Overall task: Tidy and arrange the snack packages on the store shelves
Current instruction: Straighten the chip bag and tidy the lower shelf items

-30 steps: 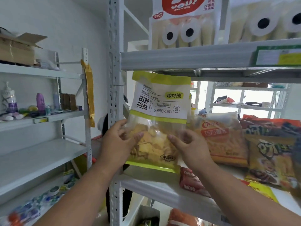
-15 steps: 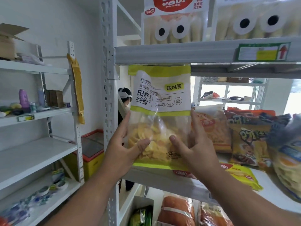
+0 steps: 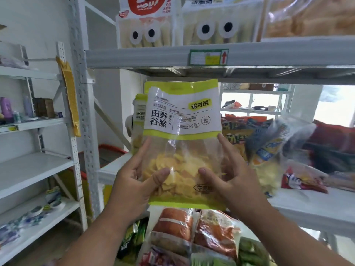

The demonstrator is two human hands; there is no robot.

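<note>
Overhead, grey metal shelf (image 3: 269,54); white shelving rack (image 3: 34,169) leftward.

A purple bottle (image 3: 6,109) and brown box (image 3: 44,107) sit on the side rack (image 3: 36,122).

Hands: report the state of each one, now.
Left hand: holding the yellow-green snack bag by its left side, thumb on front.
Right hand: holding the same bag's right side.

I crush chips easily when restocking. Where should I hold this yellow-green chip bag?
Hold the chip bag by its two side edges, coming in from left and right as the left hand and right hand do. It stands upright, chips settled low; keep thumbs light there.
</note>
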